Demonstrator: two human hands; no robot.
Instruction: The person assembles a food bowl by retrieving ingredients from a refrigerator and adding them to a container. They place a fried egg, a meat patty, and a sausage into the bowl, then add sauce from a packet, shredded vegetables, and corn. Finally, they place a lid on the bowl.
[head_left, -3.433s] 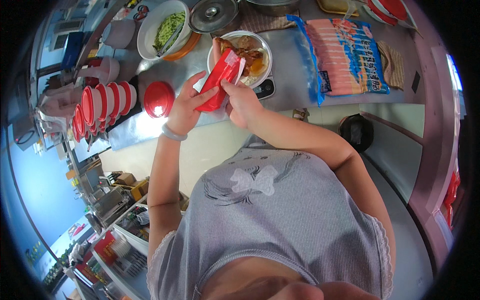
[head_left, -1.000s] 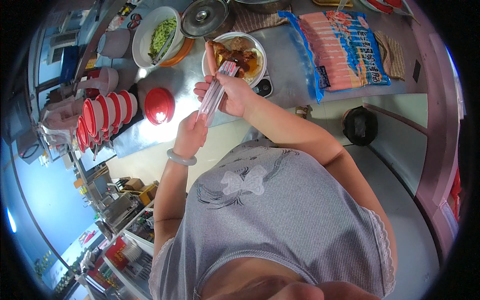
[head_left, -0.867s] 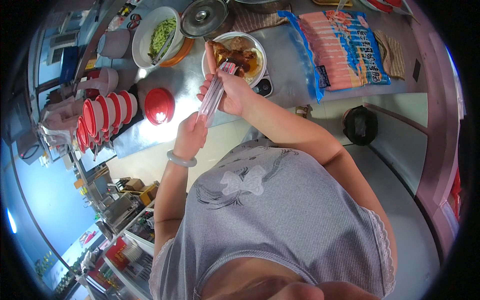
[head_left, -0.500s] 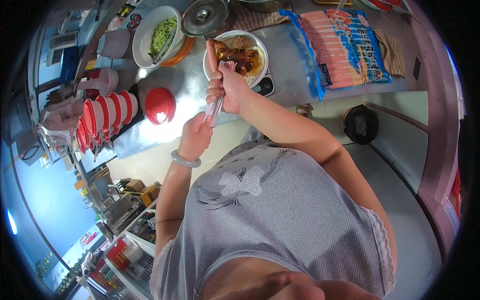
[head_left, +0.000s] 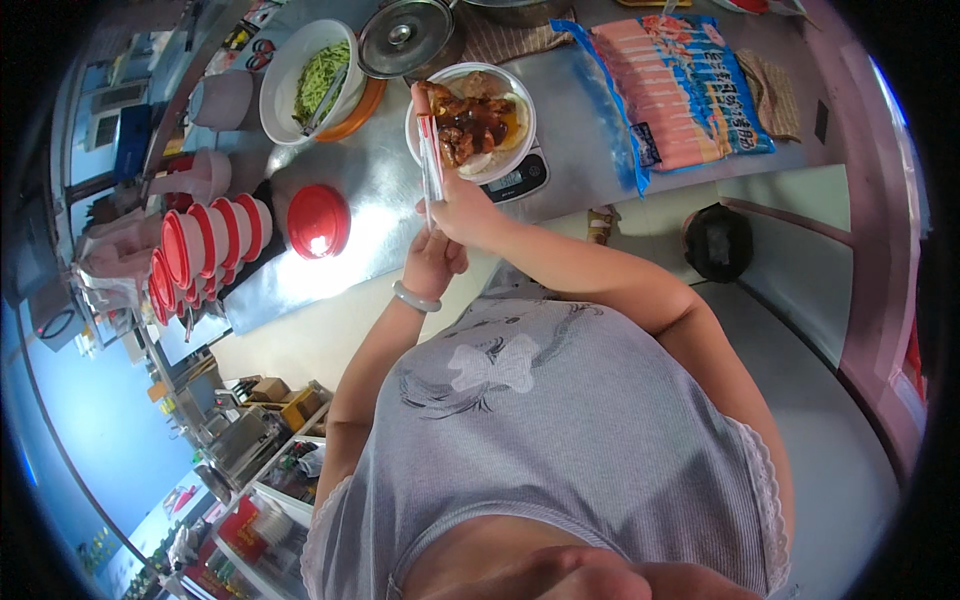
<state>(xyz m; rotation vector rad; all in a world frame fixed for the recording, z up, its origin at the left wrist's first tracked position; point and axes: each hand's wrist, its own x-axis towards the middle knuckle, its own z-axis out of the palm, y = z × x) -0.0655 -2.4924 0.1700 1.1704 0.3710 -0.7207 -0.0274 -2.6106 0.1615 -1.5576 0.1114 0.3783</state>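
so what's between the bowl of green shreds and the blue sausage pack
In the head view: the orange dish, lidded pot, striped cloth and food bowl on a scale.

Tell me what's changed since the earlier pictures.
At first both hands held a broad red packet; now the right hand grips a narrow pale packet, its top swung toward the left side of the bowl. The left hand has shifted right, just below the right hand. The bowl, red lid and blue-edged bag stayed put.

from here i see a grey ribbed top [head_left: 570, 435] with a white bow [head_left: 492, 368], dark printed lines [head_left: 436, 402], lace [head_left: 766, 505] along its armhole edge, and a pale bangle [head_left: 414, 298] round the left wrist [head_left: 423, 283].
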